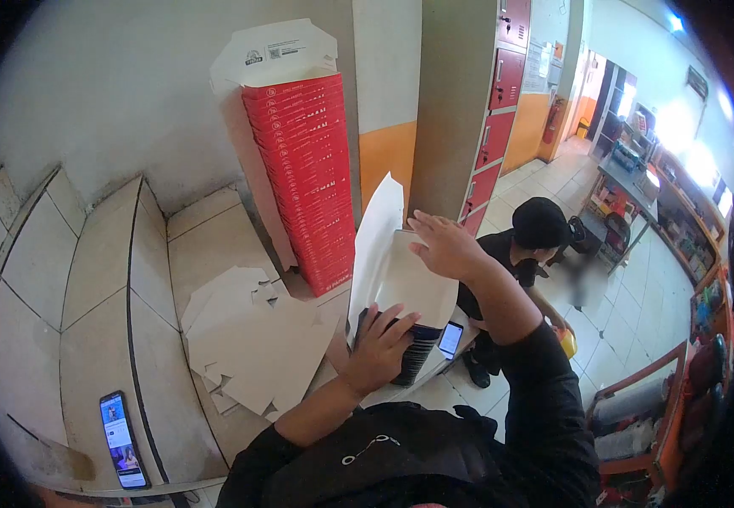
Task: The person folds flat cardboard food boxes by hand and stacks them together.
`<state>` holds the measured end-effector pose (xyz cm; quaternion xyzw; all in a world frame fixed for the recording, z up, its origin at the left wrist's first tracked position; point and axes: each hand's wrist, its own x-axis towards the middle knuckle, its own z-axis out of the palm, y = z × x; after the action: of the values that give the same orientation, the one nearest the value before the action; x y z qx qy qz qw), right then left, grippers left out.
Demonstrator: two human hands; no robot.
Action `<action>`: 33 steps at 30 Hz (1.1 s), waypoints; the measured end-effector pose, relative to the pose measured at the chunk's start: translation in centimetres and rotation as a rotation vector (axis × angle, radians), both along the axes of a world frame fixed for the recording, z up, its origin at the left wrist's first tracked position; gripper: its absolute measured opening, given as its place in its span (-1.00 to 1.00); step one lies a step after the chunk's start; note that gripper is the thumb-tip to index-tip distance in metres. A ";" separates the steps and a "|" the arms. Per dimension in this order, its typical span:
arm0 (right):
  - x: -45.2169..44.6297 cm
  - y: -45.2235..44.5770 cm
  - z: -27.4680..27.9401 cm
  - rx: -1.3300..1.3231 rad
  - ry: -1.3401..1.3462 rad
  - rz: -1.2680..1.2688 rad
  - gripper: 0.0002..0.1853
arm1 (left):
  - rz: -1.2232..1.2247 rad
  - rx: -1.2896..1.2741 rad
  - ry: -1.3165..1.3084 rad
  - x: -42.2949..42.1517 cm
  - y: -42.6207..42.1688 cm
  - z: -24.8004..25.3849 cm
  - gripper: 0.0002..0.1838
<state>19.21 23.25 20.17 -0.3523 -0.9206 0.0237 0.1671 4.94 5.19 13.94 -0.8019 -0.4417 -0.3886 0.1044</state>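
Note:
A white cardboard box (409,275) with a raised flap stands in front of me, on top of a dark stack (417,356). My left hand (379,347) lies spread against the box's near lower edge, fingers apart. At the upper right edge of the box is my right hand (447,245), its fingers stretched out and touching the rim. Flat white cardboard blanks (257,339) lie in a loose pile to the left. Behind them rises a tall stack of red boxes (303,178) with an open white lid on top.
Tiled steps (87,313) hold a phone (124,440) at the left. Another phone (450,339) lies right of the dark stack. A person in dark clothes (536,241) crouches at the right, near a yellow object (567,342). Red lockers (496,135) and a wooden rack (646,415) stand beyond.

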 end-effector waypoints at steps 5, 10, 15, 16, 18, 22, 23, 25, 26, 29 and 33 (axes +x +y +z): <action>-0.4 0.9 -2.1 0.028 -0.200 -0.061 -0.40 | -0.025 0.023 -0.027 -0.4 0.2 -0.9 -0.89; -0.3 1.0 -2.5 -0.003 -0.175 -0.045 -0.38 | -0.068 0.018 -0.057 -0.4 0.4 -1.1 -0.90; 0.4 0.8 -1.8 -0.110 -0.144 -0.031 -0.36 | -0.100 -0.006 -0.084 -0.3 0.4 -0.7 -0.88; 0.4 0.5 -1.4 -0.158 -0.140 -0.028 -0.34 | -0.096 -0.005 -0.081 -0.3 0.5 -0.9 -0.87; 0.6 0.4 -1.3 -0.177 -0.120 -0.018 -0.35 | -0.069 -0.006 -0.079 -0.1 0.0 -0.7 -0.84; 1.4 2.5 -3.4 -0.104 0.022 0.076 -0.38 | -0.151 0.048 -0.108 -1.0 -2.4 -2.1 -0.68; 1.4 1.0 -1.9 -0.027 0.123 0.078 -0.42 | -0.199 0.118 -0.063 -2.3 -3.6 -3.1 -0.66; 1.3 -1.8 0.9 0.037 0.380 0.048 -0.50 | -0.196 0.314 -0.030 -5.4 -4.4 -7.1 -0.63; 1.5 -3.4 2.0 0.068 0.510 0.028 -0.53 | 0.189 0.100 -0.137 -6.8 -5.1 -7.4 -0.56; 1.8 -9.4 3.1 -0.804 0.709 0.862 -0.69 | 0.813 -0.747 -0.067 -12.0 -6.4 -11.6 -0.28; -4.4 -14.2 -0.8 -1.173 0.279 1.246 -0.75 | 0.719 -1.012 0.001 -15.2 -6.0 -11.2 -0.16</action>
<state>14.82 9.09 19.32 0.1932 -0.7561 0.6247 0.0264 -10.30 -0.77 2.76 -0.5530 -0.8137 -0.0712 -0.1643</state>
